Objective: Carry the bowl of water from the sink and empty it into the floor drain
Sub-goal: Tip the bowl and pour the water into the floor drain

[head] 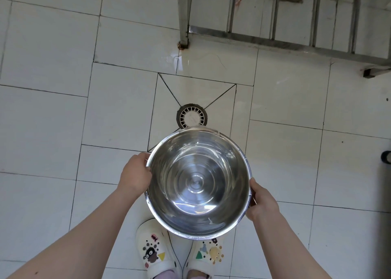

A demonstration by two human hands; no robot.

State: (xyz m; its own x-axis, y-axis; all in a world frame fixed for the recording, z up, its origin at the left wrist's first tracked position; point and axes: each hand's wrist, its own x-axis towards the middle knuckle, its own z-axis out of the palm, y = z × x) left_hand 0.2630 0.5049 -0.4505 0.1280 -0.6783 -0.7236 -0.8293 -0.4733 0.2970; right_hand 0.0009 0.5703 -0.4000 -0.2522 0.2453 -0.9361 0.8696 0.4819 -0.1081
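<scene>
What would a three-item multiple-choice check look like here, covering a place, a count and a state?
1. Where is the floor drain?
A. Just past the bowl's far rim
B. Under the metal rack
C. Behind the shoes

2. How many hands hold the bowl?
A. None
B. One
C. Two

3. The bowl is:
A. Upside down
B. Upright with clear water in it
C. Resting on the floor

Answers:
1 A, the drain shows right beyond the rim.
2 C, the left hand and right hand grip opposite sides.
3 B, ripples show over its base.

Bright, even daylight; sharp focus, glare on wet tiles (pixel 175 61), wide-angle bowing.
</scene>
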